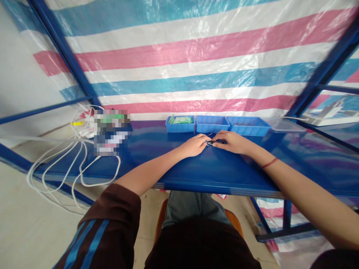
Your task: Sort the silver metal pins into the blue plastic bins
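Observation:
Over the blue tabletop (174,168), my left hand (195,145) and my right hand (232,142) meet at their fingertips. Between them is a slim black and silver metal piece (218,141), too small to name. The fingers of my right hand are closed around its dark end. My left fingers pinch its silver end, partly covering it. A thin sliver, perhaps a pin, sticks up near my left fingertips. Just behind the hands stand a middle blue bin (212,128) and a right blue bin (249,129), both with small metal parts inside.
A left blue bin (180,127) holds a green packet (181,120). A clear plastic lid (287,125) lies at the right. White cables (81,160) loop over the table's left end beside a blurred pile (112,132). Blue frame posts (64,56) and striped sheeting (179,56) surround the table.

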`<state>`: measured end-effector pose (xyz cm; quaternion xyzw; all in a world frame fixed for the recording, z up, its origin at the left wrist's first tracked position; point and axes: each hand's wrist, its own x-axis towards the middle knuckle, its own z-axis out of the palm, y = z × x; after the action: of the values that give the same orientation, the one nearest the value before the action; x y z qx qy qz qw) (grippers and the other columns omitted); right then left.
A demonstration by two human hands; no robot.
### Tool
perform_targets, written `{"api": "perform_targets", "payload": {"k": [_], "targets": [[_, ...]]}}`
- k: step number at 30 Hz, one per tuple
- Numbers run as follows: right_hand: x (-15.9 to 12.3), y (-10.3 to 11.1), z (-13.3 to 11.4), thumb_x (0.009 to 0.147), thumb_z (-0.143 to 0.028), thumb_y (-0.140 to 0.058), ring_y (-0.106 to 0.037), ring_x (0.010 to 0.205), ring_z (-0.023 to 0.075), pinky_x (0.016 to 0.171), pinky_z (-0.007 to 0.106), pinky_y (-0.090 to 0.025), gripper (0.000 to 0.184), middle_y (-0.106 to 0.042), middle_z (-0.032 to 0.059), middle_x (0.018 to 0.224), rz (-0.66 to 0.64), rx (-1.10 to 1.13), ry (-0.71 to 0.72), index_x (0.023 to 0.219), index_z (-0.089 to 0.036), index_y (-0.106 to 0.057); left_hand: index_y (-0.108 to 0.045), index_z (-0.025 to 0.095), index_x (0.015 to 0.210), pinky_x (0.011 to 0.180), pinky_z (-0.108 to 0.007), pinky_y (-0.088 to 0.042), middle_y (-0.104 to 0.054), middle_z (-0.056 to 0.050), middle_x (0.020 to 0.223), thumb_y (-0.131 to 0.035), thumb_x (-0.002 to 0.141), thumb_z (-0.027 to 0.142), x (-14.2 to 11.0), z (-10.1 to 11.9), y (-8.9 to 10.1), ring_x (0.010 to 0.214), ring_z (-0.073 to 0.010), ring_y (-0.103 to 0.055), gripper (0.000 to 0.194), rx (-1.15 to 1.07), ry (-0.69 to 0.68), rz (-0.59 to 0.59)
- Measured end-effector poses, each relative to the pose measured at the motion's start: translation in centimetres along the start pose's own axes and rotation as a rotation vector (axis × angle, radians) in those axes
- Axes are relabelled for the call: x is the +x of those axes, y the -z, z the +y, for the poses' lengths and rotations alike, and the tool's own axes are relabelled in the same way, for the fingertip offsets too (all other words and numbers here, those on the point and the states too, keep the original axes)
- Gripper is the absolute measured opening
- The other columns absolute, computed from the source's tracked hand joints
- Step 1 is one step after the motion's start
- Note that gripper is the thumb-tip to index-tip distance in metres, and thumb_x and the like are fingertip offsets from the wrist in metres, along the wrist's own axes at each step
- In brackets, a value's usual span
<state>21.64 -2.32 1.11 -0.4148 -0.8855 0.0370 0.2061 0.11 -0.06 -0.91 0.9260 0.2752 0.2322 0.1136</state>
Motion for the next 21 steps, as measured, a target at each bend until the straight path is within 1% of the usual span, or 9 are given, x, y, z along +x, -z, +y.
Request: {"api": "perform_targets", "payload": {"k": [3, 5, 10, 14, 17, 19, 21], "targets": [[0.2, -0.3, -0.2, 0.086, -0.036, -0.051, -0.066, 0.079, 0.0218, 0.074, 0.034, -0.05, 0.026, -0.07, 0.0088, 0.09, 0.038, -0.026, 0.011, 0.09, -0.021, -0.072, -0.057, 0.017, 0.117, 0.104, -0.033, -0.041, -0.058, -0.009, 0.122, -0.04, 0.091, 0.014, 0.0, 0.0, 0.0, 0.117, -0.0176, -0.055, 0.031, -0.009, -0.012, 0.007], [0.2, -0.5, -0.3, 0.086, -0.032, -0.05, -0.066, 0.078, 0.0216, 0.073, 0.034, -0.05, 0.024, -0.07, 0.0084, 0.089, 0.059, -0.05, 0.012, 0.088, -0.021, -0.072, -0.057, 0.017, 0.117, 0.104, -0.033, -0.042, -0.058, -0.009, 0.122, -0.041, 0.091, 0.013, 0.0, 0.1, 0.1, 0.116, -0.018, -0.056, 0.031, -0.014, -0.008, 0.012], [0.1, -0.4, -0.7, 0.086, -0.029, -0.049, -0.066, 0.08, 0.0234, 0.073, 0.037, -0.05, 0.025, -0.071, 0.0085, 0.092, 0.118, -0.122, -0.026, 0.09, -0.023, -0.072, -0.056, 0.017, 0.119, 0.102, -0.033, -0.043, -0.06, -0.009, 0.119, -0.047, 0.089, 0.018, -0.1, 0.2, 0.1, 0.112, -0.0191, -0.058, 0.031, -0.012, 0.036, 0.021], [0.2, -0.2, -0.9, 0.084, -0.028, -0.05, -0.066, 0.082, 0.0262, 0.074, 0.04, -0.05, 0.024, -0.073, 0.0082, 0.092, 0.169, -0.131, -0.066, 0.09, -0.023, -0.073, -0.057, 0.017, 0.118, 0.1, -0.034, -0.045, -0.06, -0.009, 0.117, -0.05, 0.089, 0.02, -0.1, 0.2, 0.0, 0.109, -0.0194, -0.059, 0.031, -0.021, 0.04, 0.028], [0.2, 0.1, -1.3, 0.081, -0.027, -0.053, -0.066, 0.084, 0.0269, 0.077, 0.041, -0.05, 0.021, -0.073, 0.0083, 0.091, 0.225, -0.108, -0.065, 0.085, -0.022, -0.073, -0.057, 0.017, 0.118, 0.099, -0.034, -0.045, -0.06, -0.01, 0.118, -0.05, 0.089, 0.022, -0.1, 0.1, 0.0, 0.109, -0.0194, -0.059, 0.031, -0.026, 0.036, 0.042], [0.2, 0.3, -1.7, 0.081, -0.028, -0.055, -0.066, 0.084, 0.0252, 0.078, 0.039, -0.05, 0.018, -0.073, 0.0079, 0.09, 0.269, -0.049, -0.046, 0.082, -0.021, -0.072, -0.057, 0.016, 0.119, 0.099, -0.034, -0.044, -0.059, -0.01, 0.119, -0.052, 0.089, 0.024, -0.1, 0.1, 0.0, 0.11, -0.0203, -0.058, 0.032, -0.024, 0.033, 0.058], [0.3, 0.4, -2.3, 0.081, -0.031, -0.056, -0.065, 0.079, 0.0221, 0.074, 0.035, -0.05, 0.018, -0.072, 0.0072, 0.088, 0.308, 0.048, -0.047, 0.082, -0.021, -0.071, -0.056, 0.016, 0.119, 0.098, -0.035, -0.045, -0.06, -0.01, 0.117, -0.054, 0.088, 0.029, -0.1, 0.2, 0.1, 0.11, -0.0213, -0.058, 0.034, -0.025, 0.036, 0.083]]}}
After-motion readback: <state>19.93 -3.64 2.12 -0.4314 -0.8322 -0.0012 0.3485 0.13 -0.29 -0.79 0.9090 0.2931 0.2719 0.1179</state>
